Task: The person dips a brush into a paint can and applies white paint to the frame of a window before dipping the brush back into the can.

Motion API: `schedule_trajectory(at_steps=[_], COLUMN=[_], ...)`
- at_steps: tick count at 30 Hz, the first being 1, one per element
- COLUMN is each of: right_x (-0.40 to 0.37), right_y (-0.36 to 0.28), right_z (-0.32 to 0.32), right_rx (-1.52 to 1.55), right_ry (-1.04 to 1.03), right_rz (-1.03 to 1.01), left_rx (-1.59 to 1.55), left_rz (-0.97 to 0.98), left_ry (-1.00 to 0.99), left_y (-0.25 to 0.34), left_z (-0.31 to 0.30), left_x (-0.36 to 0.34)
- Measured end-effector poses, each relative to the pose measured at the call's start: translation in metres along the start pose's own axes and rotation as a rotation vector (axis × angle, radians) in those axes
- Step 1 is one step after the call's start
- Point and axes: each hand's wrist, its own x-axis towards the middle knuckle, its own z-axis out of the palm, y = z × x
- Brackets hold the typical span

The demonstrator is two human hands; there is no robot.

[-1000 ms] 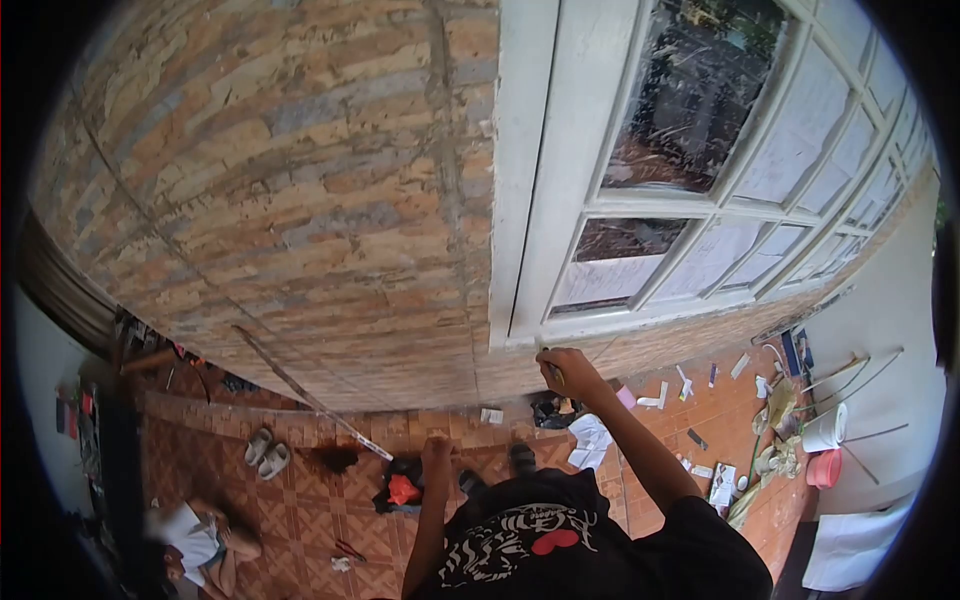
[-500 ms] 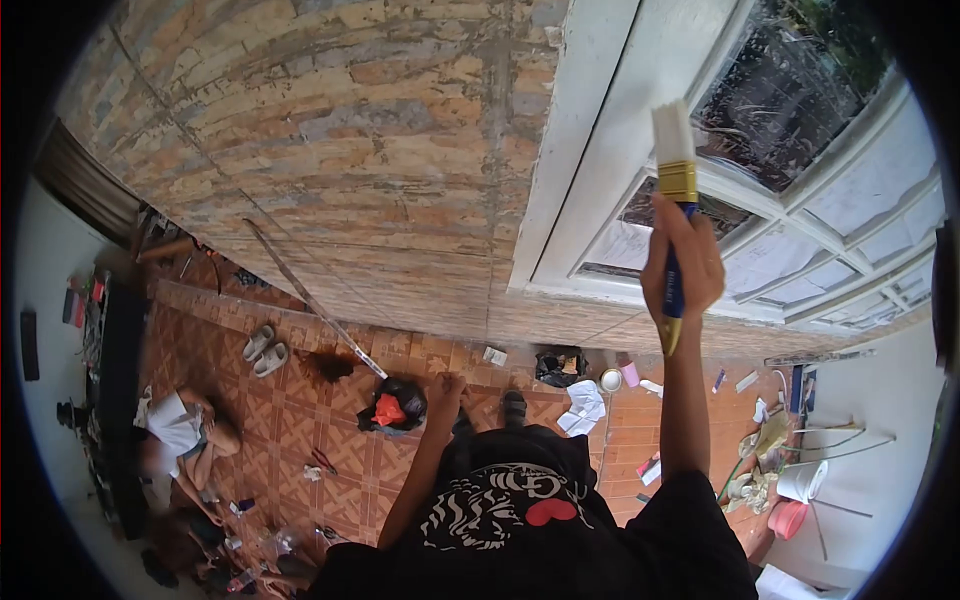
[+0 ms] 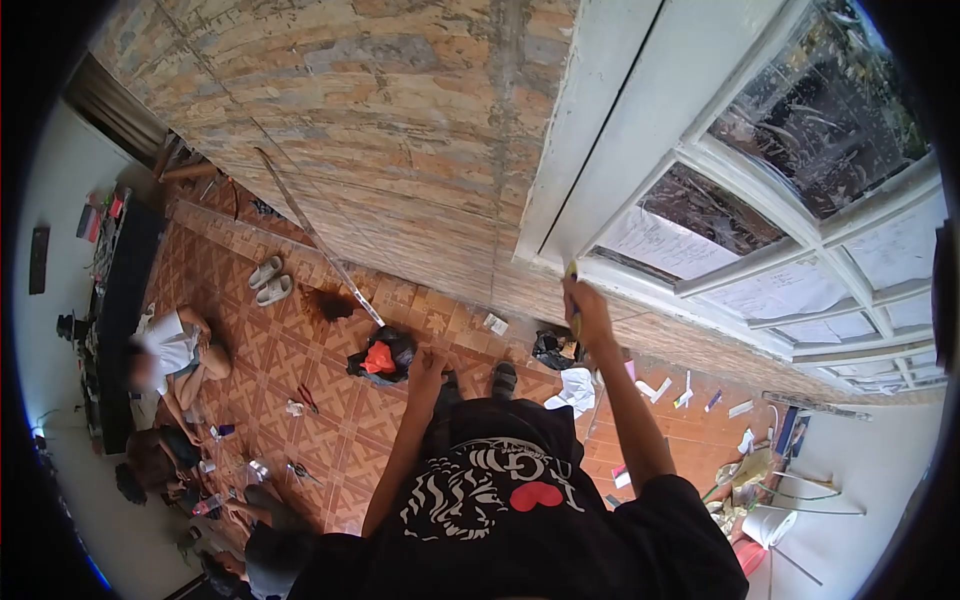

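My right hand is closed round the paintbrush, close to the lower corner of the white window frame. The brush shows mostly edge-on, with its handle largely hidden by my fingers. Glass panes set in white bars lie just right of this hand. My left hand hangs lower, its fingers curled together and nothing showing in them. Beyond it on the floor is a black plastic bag with a red-orange piece in it.
A stone-patterned wall rises ahead, with a long pole leaning on it. Sandals and pliers lie on the tiled floor. People sit at the left. White cloth and a white bucket are at the right.
My right hand has come down and left with the paintbrush, from in front of the panes to the frame's lower corner. My left hand has shifted slightly up and left in view.
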Motion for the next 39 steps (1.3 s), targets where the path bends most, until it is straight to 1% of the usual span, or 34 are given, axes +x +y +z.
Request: schedule_trajectory(at_steps=[1,2,4,5,7,8,9,12,13,15,16,18,19,21,22,23,24,25,26,27,28,30,31,33,34,35,37,39], right_x=[0.012,0.017,0.031,0.035,0.038,0.041,0.041,0.032,0.02,0.004,-0.005,-0.023,-0.033,-0.034,-0.031,-0.019,-0.001,0.014,0.024,0.032,0.031,0.025,0.02,0.004,-0.013,-0.025,-0.052,-0.09], right_y=[-0.019,-0.04,-0.078,-0.086,-0.093,-0.088,-0.08,-0.033,-0.016,0.011,0.021,0.035,0.04,0.039,0.042,0.032,0.012,-0.012,-0.046,-0.075,-0.091,-0.114,-0.122,-0.14,-0.148,-0.156,-0.17,-0.182], right_z=[-0.018,-0.034,-0.062,-0.071,-0.082,-0.081,-0.079,-0.049,-0.037,-0.007,0.007,0.029,0.036,0.04,0.038,0.028,0.008,-0.015,-0.037,-0.073,-0.089,-0.101,-0.106,-0.107,-0.107,-0.099,-0.075,-0.049], right_rx=[-0.003,0.0,-0.036,-0.028,-0.153,-0.206,-0.203,-0.154,-0.09,-0.201,-0.194,-0.107,-0.114,-0.151,-0.099,-0.119,-0.046,0.018,0.053,0.03,-0.012,0.011,-0.015,-0.1,-0.031,-0.048,0.019,0.234], right_ry=[0.108,0.105,0.307,0.296,0.49,0.534,0.533,0.296,0.171,0.154,0.151,-0.086,-0.08,-0.167,-0.145,-0.114,-0.063,0.001,0.124,0.307,0.359,0.414,0.448,0.578,0.475,0.497,0.535,0.49], right_rz=[-0.015,-0.011,-0.127,-0.129,-0.346,-0.382,-0.38,-0.365,-0.305,-0.328,-0.328,-0.126,-0.122,-0.134,-0.141,-0.139,-0.125,-0.106,-0.202,-0.297,-0.297,-0.331,-0.336,-0.343,-0.246,-0.246,-0.109,0.033], left_rx=[0.004,-0.029,-0.07,-0.035,0.002,-0.015,-0.031,-0.045,-0.044,-0.042,-0.04,-0.027,-0.026,-0.015,-0.015,-0.099,-0.181,-0.188,-0.194,-0.161,-0.106,-0.135,-0.13,-0.086,-0.079,-0.057,-0.025,-0.061], left_rz=[-0.007,-0.042,-0.075,-0.067,-0.069,-0.065,-0.059,-0.081,-0.081,-0.062,-0.065,-0.087,-0.084,-0.098,-0.079,-0.067,-0.052,-0.009,0.036,0.018,0.0,-0.002,0.024,0.006,0.021,0.021,0.03,0.001], left_ry=[0.002,-0.009,-0.009,-0.001,0.013,-0.008,-0.032,0.014,0.02,0.054,0.061,0.101,0.092,0.152,0.133,0.13,0.111,0.098,0.072,-0.013,-0.003,-0.056,-0.09,-0.143,-0.165,-0.168,-0.189,-0.213], left_y=[-0.005,-0.013,-0.013,-0.004,0.001,0.002,0.002,-0.005,-0.008,-0.015,-0.017,-0.018,-0.017,-0.013,-0.013,-0.013,-0.013,-0.019,-0.029,-0.031,-0.031,-0.015,-0.017,-0.029,-0.033,-0.031,-0.035,-0.04], left_z=[0.0,0.001,0.009,0.017,0.023,0.024,0.026,0.025,0.023,0.018,0.015,0.01,0.008,0.007,0.005,0.003,0.003,0.002,0.0,-0.002,-0.002,0.004,0.004,-0.003,-0.006,-0.007,-0.014,-0.026], left_x=[-0.002,-0.001,-0.003,-0.008,-0.013,-0.013,-0.012,-0.013,-0.015,-0.021,-0.026,-0.036,-0.04,-0.045,-0.045,-0.044,-0.04,-0.032,-0.024,-0.01,-0.007,-0.02,-0.016,-0.017,-0.019,-0.025,-0.036,-0.044])
